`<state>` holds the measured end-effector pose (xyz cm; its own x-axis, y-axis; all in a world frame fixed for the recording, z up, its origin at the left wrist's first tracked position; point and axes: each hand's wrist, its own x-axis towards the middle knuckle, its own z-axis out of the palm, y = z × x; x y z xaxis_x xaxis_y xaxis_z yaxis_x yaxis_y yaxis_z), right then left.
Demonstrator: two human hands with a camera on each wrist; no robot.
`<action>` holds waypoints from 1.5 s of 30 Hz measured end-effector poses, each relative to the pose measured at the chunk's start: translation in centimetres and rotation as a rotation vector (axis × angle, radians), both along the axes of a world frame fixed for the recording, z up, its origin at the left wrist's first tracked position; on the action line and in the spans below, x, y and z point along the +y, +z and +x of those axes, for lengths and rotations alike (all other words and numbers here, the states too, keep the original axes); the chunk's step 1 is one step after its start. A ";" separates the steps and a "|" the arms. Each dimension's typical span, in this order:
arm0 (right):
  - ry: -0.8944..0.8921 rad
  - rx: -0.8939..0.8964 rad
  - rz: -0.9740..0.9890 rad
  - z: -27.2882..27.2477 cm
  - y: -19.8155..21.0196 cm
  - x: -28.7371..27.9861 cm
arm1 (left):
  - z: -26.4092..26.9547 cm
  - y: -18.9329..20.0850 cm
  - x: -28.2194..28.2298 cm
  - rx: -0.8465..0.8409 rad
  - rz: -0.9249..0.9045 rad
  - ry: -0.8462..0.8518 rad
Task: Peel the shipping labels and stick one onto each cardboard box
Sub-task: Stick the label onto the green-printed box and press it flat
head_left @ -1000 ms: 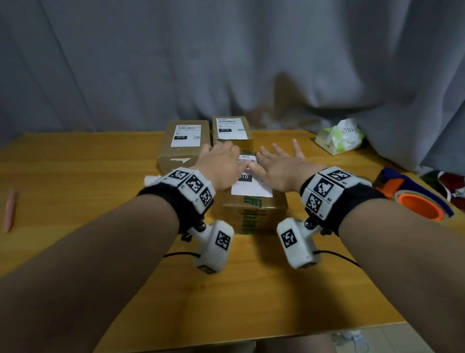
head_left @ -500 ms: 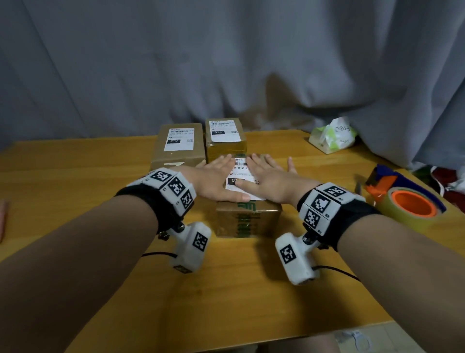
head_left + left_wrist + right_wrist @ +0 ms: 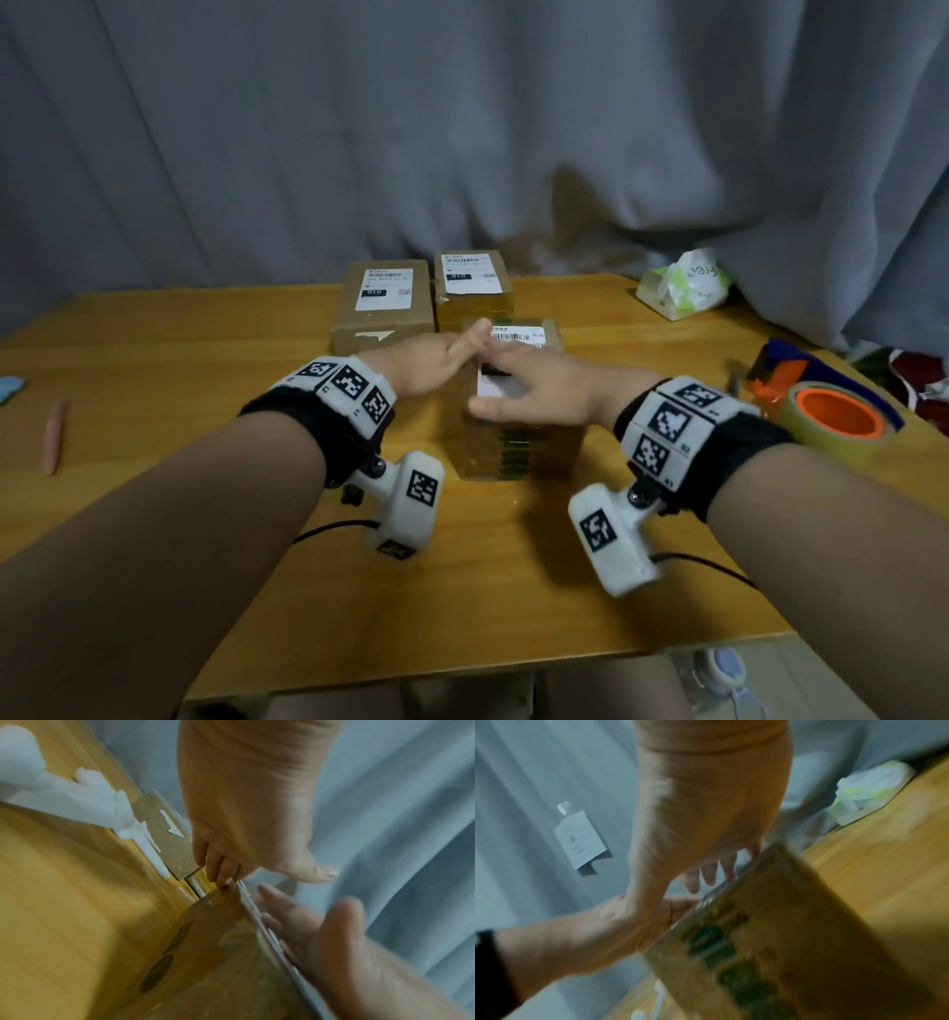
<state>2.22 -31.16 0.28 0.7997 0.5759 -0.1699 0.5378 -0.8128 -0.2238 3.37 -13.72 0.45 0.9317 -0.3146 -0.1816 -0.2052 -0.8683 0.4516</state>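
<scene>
Three cardboard boxes stand on the wooden table (image 3: 205,411). The back left box (image 3: 382,318) and back right box (image 3: 472,306) each carry a white shipping label. On the front box (image 3: 518,452) lies a third label (image 3: 513,336), its near part under my right hand (image 3: 534,393), which rests flat on it with fingers straight. My left hand (image 3: 436,360) is at the box's far left top edge, fingers straight, thumb raised. The left wrist view shows my left hand (image 3: 246,821) touching that corner. In the right wrist view my right hand (image 3: 706,811) lies spread over the box top (image 3: 782,943).
A tissue pack (image 3: 685,282) sits at the back right. A tape roll with an orange core (image 3: 837,419) lies at the right edge. A pink pen (image 3: 54,437) lies far left. White backing scraps (image 3: 64,801) lie left of the boxes. A grey curtain hangs behind.
My left hand has slid off the label to the front box's left edge. My right hand has swept left across the label. Barcode end of the label now shows.
</scene>
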 end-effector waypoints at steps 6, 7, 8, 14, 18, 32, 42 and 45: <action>-0.065 -0.015 -0.194 -0.4 -0.5 -0.7 | -0.8 0.6 -0.2 -0.148 -0.079 0.077; -0.099 -0.009 -0.208 -0.1 -0.3 -1.1 | -0.8 0.5 -0.2 -0.153 -0.062 0.083; -0.131 -0.003 -0.225 0.3 -0.1 -1.6 | -0.8 0.6 -0.2 -0.164 -0.041 0.091; -0.254 -0.039 -0.250 2.3 -0.2 -4.6 | 1.0 0.2 0.9 -0.249 0.026 0.123; -0.326 -0.032 -0.217 4.3 -0.7 -4.5 | 3.0 0.4 1.2 -0.322 0.054 0.151; -0.421 0.016 -0.156 15.4 -0.9 -3.1 | 14.8 -1.8 0.0 -0.328 0.272 -0.015; -0.388 0.016 -0.201 18.2 -1.0 -2.0 | 16.9 -1.7 -0.2 -0.357 0.234 0.073; -0.394 -0.012 -0.157 17.7 -0.8 -2.0 | 16.5 -1.0 -0.4 -0.309 0.292 0.067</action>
